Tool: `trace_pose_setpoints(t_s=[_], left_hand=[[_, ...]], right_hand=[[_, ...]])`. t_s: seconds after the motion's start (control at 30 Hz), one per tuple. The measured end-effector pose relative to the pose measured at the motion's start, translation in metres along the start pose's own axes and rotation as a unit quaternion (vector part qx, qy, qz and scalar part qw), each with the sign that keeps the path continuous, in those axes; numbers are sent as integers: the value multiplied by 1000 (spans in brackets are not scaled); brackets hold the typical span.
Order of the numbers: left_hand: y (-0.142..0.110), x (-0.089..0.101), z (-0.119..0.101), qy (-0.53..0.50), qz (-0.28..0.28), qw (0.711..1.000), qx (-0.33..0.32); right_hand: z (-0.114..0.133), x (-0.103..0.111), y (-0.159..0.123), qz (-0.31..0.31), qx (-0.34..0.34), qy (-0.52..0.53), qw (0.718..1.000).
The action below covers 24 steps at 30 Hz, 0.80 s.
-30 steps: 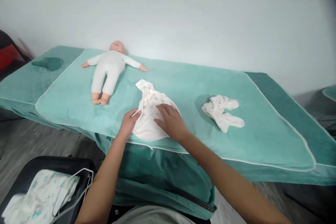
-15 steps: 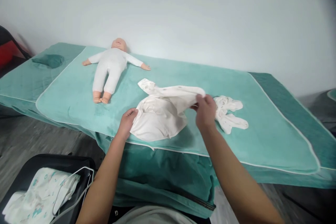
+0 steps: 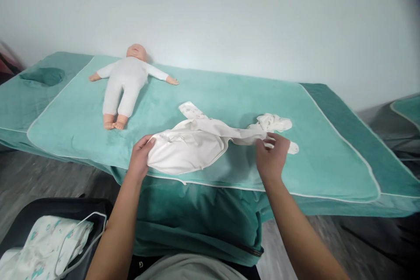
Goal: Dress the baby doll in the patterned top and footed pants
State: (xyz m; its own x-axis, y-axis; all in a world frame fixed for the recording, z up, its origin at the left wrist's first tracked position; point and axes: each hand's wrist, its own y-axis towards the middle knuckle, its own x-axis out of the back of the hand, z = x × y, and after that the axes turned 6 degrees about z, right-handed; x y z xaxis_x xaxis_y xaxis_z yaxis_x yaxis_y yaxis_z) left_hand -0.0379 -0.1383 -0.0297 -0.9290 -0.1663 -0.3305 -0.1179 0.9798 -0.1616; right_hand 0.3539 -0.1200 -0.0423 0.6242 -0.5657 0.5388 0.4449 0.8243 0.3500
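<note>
- Head view: a white baby garment point(image 3: 190, 148) lies near the near edge of a light teal towel point(image 3: 82, 127) spread over a padded bed point(image 3: 344, 109) covered in darker teal.
- The left hand point(image 3: 140, 156) grips the garment's left edge, fingers curled over the cloth and thumb on top.
- The right hand point(image 3: 271, 157) pinches the end of one long sleeve, drawn out to the right so that it runs as a taut strip from the garment's body to the fingers.
- The garment's other sleeve point(image 3: 192, 110) lies flat, pointing to the far side.
- A second small white garment point(image 3: 275, 123), crumpled, sits just beyond the right hand; part of it is hidden behind the hand, and I cannot tell whether the two touch.
- A baby doll point(image 3: 126, 81) in a white suit lies on its back at the far left of the towel, arms spread, well apart from both hands.
- A dark teal pillow point(image 3: 42, 75) rests at the far left end of the bed.
- At the near left, below the bed, a black bin point(image 3: 49, 210) holds a printed white cloth point(image 3: 42, 249) and a white cord point(image 3: 82, 236).
</note>
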Motion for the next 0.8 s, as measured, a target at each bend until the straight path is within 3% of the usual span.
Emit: trace_pose_setpoints(t_s=[0.07, 0.13, 0.2, 0.27, 0.37, 0.47, 0.53, 0.57, 0.67, 0.73, 0.8], left_hand=[[-7, -2, -10, 45, 25, 999, -16], [-14, -6, -22, 115, 66, 991, -32], [-23, -9, -38, 198, 122, 971, -51], [-34, -11, -58, 270, 192, 941, -72], [-50, -6, -89, 325, 277, 898, -104], [-64, 7, -111, 332, 324, 878, -116], [-70, 18, -114, 330, 319, 882, -105], [-71, 23, -113, 326, 285, 896, -101], [-68, 27, -103, 310, 88, 940, -116], [-60, 20, -93, 326, 0, 935, -140], [-50, 7, -85, 376, 13, 913, -161]], right_hand=[[24, -10, -7, 25, 147, -26, 989], [55, -25, -13, 106, 248, -34, 962], [89, -43, -11, 226, 316, -32, 921], [120, -62, -2, 331, 384, -35, 861], [156, -87, 17, 468, 440, -61, 764], [178, -101, 24, 549, 450, -85, 699], [189, -102, 19, 552, 452, -97, 693], [193, -101, 15, 544, 450, -100, 701], [205, -93, 2, 508, 426, -91, 743], [212, -88, -5, 484, 414, -80, 766], [217, -82, -9, 456, 425, -75, 779]])
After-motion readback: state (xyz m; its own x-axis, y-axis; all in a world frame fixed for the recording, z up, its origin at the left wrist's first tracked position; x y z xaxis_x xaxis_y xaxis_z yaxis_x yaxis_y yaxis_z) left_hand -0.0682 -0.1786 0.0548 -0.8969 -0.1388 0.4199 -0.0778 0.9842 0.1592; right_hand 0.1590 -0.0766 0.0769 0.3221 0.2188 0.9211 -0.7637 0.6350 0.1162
